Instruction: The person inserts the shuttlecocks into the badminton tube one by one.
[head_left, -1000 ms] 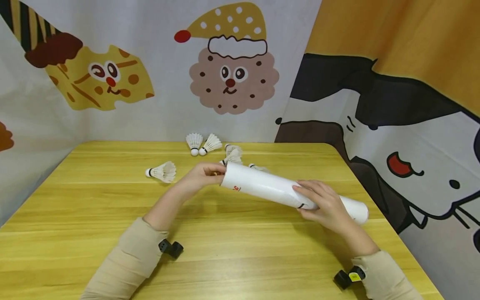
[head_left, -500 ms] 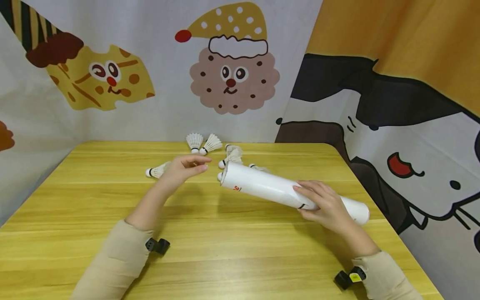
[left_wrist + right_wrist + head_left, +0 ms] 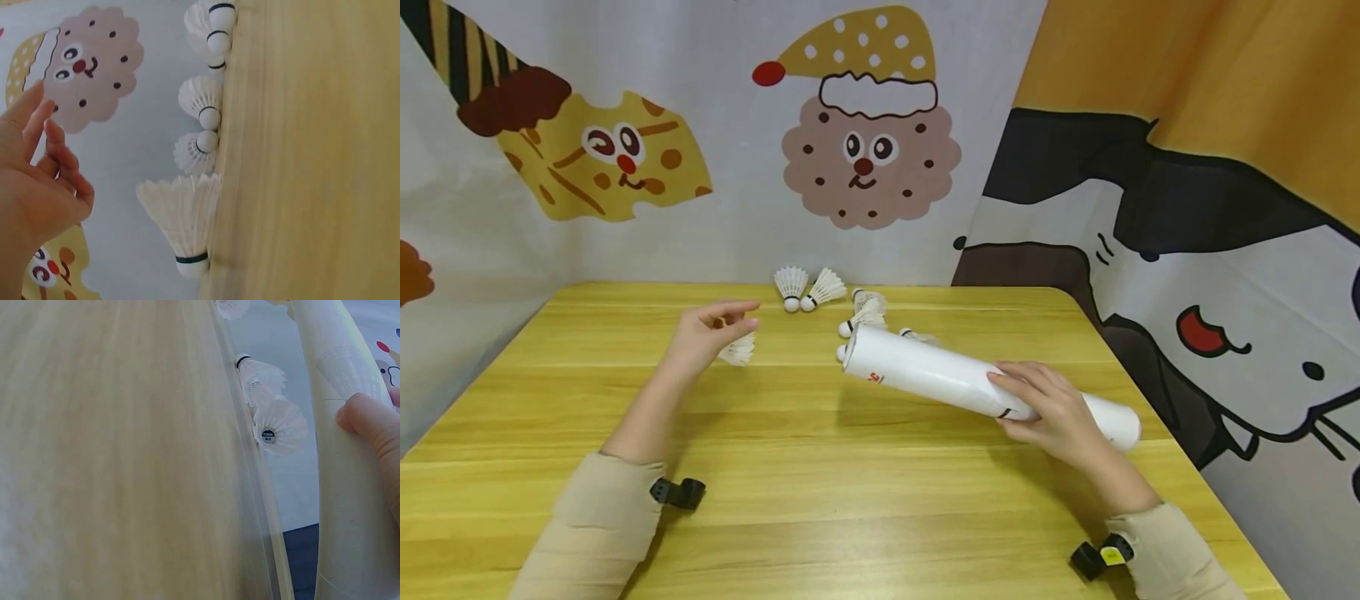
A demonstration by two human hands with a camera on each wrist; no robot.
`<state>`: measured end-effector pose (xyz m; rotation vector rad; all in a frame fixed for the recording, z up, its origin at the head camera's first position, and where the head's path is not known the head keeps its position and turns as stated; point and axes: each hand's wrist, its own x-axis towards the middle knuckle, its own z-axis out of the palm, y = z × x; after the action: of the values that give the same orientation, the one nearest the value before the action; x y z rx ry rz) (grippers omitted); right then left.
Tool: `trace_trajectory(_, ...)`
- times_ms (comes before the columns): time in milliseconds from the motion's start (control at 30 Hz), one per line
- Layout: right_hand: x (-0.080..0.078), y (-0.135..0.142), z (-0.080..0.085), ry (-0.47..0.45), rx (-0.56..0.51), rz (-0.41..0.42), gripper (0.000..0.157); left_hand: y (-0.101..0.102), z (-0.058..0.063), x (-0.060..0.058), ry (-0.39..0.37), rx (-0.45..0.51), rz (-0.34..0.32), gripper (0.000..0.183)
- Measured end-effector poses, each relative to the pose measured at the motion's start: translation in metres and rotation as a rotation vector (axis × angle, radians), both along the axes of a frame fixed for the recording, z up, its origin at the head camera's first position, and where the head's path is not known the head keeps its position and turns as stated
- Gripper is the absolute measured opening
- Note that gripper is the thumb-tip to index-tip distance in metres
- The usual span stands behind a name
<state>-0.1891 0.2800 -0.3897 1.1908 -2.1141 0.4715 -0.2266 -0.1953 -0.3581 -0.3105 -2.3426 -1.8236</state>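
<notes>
My right hand (image 3: 1051,410) grips a long white shuttlecock tube (image 3: 925,372) above the table, its left end raised a little. A white cork (image 3: 841,353) pokes out of that left end. Loosely bent, the fingers of my left hand (image 3: 700,337) hold nothing. The hand hovers over a lone shuttlecock (image 3: 741,350) and hides its cork in the head view. In the left wrist view, this shuttlecock (image 3: 181,219) shows whole, apart from the hand. My right thumb presses along the tube (image 3: 350,481) in the right wrist view.
Two shuttlecocks (image 3: 792,287) stand side by side near the table's back edge. A small overlapping group (image 3: 868,312) lies to their right, and another shuttlecock (image 3: 917,336) is partly behind the tube. A printed cloth (image 3: 700,242) hangs behind the wooden table (image 3: 850,500).
My left hand has left the tube's open end and moved left to the lone shuttlecock, uncovering the cork at the tube's end. The right hand and tube stay almost still.
</notes>
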Motion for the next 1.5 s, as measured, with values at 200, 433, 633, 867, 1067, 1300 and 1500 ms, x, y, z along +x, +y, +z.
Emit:
trace_trajectory(200, 0.000, 0.000, 0.000, -0.003, 0.000, 0.002, 0.047, -0.006, 0.004, 0.005, 0.009, -0.056, 0.097, 0.038)
trace_trajectory(433, 0.001, 0.000, 0.000, -0.012, 0.005, -0.008, 0.047, -0.023, -0.015, -0.009, -0.023, -0.106, 0.125, 0.040)
trace_trajectory(633, 0.001, 0.000, 0.000, -0.023, 0.014, -0.023, 0.048, -0.035, -0.034, -0.021, -0.111, -0.172, 0.131, 0.048)
trace_trajectory(867, 0.000, 0.000, -0.001, -0.033, 0.020, -0.017, 0.048, -0.038, -0.042, -0.025, -0.187, -0.157, 0.153, 0.054)
trace_trajectory(1067, 0.000, 0.000, -0.002, -0.034, 0.024, -0.021, 0.048, -0.035, -0.048, -0.028, -0.219, -0.142, 0.170, 0.052)
trace_trajectory(1300, -0.001, 0.000, -0.003, -0.029, 0.026, -0.021, 0.048, -0.035, -0.052, -0.028, -0.202, -0.115, 0.200, 0.047)
trace_trajectory(1500, -0.001, 0.000, -0.002, -0.030, 0.028, -0.021, 0.048, -0.035, -0.053, -0.027, -0.214, -0.088, 0.225, 0.040)
